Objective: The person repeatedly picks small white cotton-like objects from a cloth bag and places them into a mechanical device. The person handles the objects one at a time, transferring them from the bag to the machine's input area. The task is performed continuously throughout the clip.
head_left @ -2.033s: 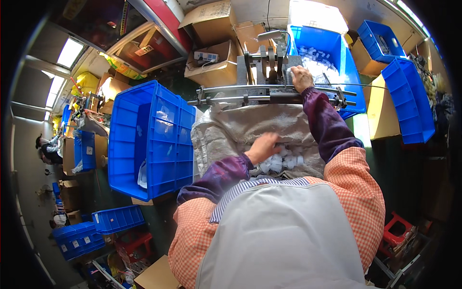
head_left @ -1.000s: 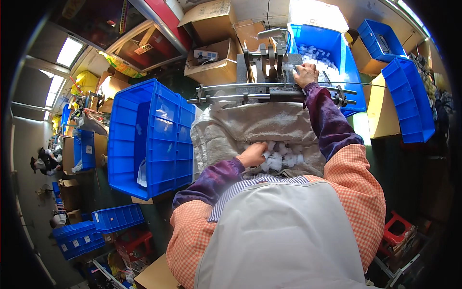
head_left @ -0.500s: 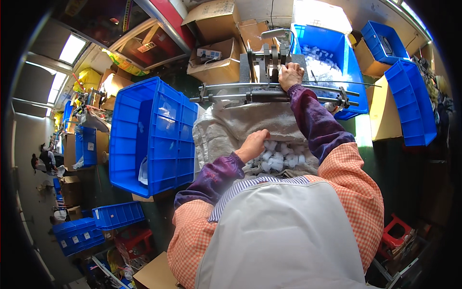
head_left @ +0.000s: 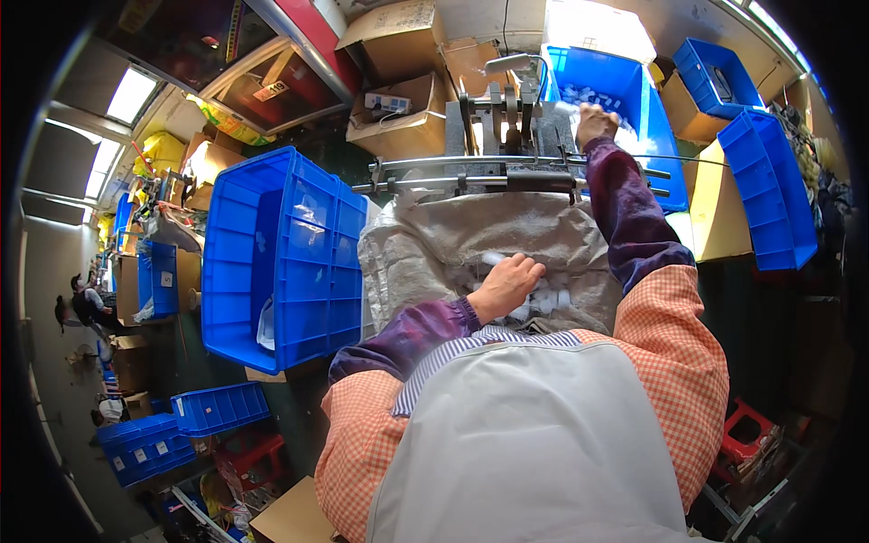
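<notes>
My left hand [head_left: 509, 286] is over a heap of small white plastic pieces [head_left: 543, 300] lying on a grey cloth sack [head_left: 421, 237] in front of me. Its fingers are bent down among the pieces, and what they hold is hidden. My right hand [head_left: 597, 125] is at the near edge of a blue bin [head_left: 659, 118] that holds more white pieces. Those fingers are curled, and I cannot make out what is in them. Left of that hand stands a small bench machine [head_left: 511, 122] with dark wheels and metal rails [head_left: 434, 165] across its front.
A large blue crate [head_left: 312, 258] lies on its side to my left. Cardboard boxes [head_left: 394, 122] stand behind it, and another blue crate [head_left: 769, 190] leans at the right. A thin rod [head_left: 679, 158] sticks out rightward near my right forearm. A person [head_left: 90, 303] is far off left.
My right hand has left the machine's wheels and moved right to the blue bin. My left hand has shifted right and slightly nearer over the white pieces.
</notes>
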